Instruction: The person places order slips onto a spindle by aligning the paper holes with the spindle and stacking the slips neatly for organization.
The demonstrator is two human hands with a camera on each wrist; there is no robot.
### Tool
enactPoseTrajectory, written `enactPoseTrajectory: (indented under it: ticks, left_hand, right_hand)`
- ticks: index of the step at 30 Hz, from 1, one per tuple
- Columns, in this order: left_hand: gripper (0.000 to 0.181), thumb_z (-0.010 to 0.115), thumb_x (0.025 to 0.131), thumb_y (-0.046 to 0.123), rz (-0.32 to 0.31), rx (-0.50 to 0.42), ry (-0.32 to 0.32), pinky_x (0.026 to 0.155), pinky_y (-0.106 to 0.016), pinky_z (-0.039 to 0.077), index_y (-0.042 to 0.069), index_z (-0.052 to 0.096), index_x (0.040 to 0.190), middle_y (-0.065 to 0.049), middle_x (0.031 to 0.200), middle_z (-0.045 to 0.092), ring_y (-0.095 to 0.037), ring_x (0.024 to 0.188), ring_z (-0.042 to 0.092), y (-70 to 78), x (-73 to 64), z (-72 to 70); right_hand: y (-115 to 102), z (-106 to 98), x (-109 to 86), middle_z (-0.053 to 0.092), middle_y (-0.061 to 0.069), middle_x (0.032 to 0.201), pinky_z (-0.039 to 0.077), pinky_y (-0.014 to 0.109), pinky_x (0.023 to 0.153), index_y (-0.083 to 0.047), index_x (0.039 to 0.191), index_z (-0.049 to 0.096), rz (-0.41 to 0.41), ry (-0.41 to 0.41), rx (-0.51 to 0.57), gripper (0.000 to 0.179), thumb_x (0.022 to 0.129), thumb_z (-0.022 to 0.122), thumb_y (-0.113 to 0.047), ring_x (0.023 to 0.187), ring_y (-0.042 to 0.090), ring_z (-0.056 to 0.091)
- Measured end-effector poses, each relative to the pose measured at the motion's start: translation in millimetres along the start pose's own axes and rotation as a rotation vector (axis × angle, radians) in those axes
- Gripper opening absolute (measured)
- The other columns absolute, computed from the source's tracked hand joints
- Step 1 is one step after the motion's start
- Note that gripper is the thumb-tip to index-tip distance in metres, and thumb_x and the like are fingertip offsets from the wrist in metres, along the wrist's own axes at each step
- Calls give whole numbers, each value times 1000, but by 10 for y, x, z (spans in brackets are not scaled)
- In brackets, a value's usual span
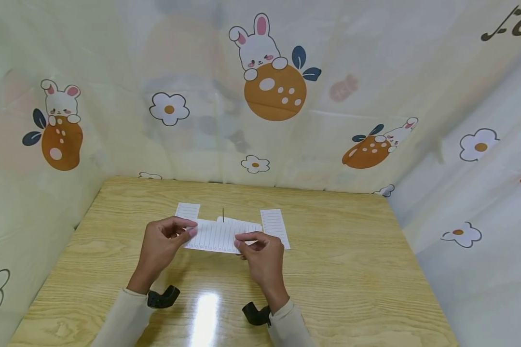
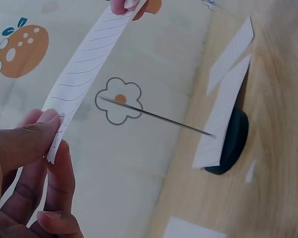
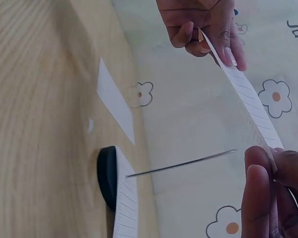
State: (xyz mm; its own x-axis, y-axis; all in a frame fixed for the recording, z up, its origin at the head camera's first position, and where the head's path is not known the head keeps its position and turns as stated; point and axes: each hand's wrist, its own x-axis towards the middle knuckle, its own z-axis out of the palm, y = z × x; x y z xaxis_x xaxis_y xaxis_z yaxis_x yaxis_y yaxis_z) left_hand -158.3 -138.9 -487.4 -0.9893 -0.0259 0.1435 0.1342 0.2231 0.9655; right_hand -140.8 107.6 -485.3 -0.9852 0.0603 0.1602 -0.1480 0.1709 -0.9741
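Both hands hold one lined white paper slip (image 1: 214,236) stretched between them, a row of small boxes along its near edge. My left hand (image 1: 158,246) pinches the left end between thumb and fingers. The other end is pinched by my right hand (image 1: 265,260). Beyond the slip stands a paper spike; its thin metal needle (image 2: 159,118) points up from a dark round base (image 2: 241,141). Another lined slip (image 2: 221,119) lies on that base with the needle through it. In both wrist views the held slip is apart from the needle.
One lined slip (image 1: 187,210) lies on the wood-grain table (image 1: 351,270) at the back left, another (image 1: 276,227) to the right of the spike. A small white scrap (image 3: 91,125) is near the base. Behind the table hangs a printed curtain (image 1: 199,62).
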Motion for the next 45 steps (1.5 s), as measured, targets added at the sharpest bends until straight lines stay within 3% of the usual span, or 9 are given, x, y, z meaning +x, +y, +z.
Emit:
enactPoseTrajectory:
  ticks: [8,15,21,26,36,45]
  left_hand:
    - [18,79,85,21,37,-53,1,55,-24,40,11,77,100,-11,90,71,-18,69,58,40,75,47]
    - [18,76,88,15,55,-62,-11,54,-24,40,7,75,104,-15,95,71,-15,69,57,50,149,83]
    - [19,77,88,23,81,-76,-12,55,-23,40,11,76,103,-15,90,71,-14,69,57,100,215,122]
    - [18,77,87,22,69,-85,-7,55,-22,39,12,77,102,-17,89,71,-14,68,56,132,279,162]
    - [18,75,89,11,53,-105,-16,55,-20,40,2,75,104,-24,93,70,-11,65,51,428,327,219]
    - [19,76,88,12,49,-119,-18,54,-20,39,1,75,104,-23,96,71,-13,65,51,457,452,288]
  right_hand:
    - [-61,-41,94,76,7,87,58,36,56,-10,86,80,14,28,30,9,79,84,-7,59,31,68]
    - [-276,-92,131,76,13,88,58,40,55,-1,88,78,18,40,10,9,80,81,0,62,44,66]
    - [-403,-134,160,75,15,92,58,44,59,-1,92,77,0,48,29,12,80,81,0,60,34,68]
    - [-377,-173,226,75,14,97,58,48,62,1,95,77,0,51,55,16,79,81,0,66,42,68]
    - [-114,-224,420,76,7,98,59,34,57,-10,94,79,-12,76,36,16,79,84,-8,62,31,70]
    - [-80,-282,540,76,6,94,59,34,58,-13,94,79,-17,72,30,16,79,84,-13,62,27,71]
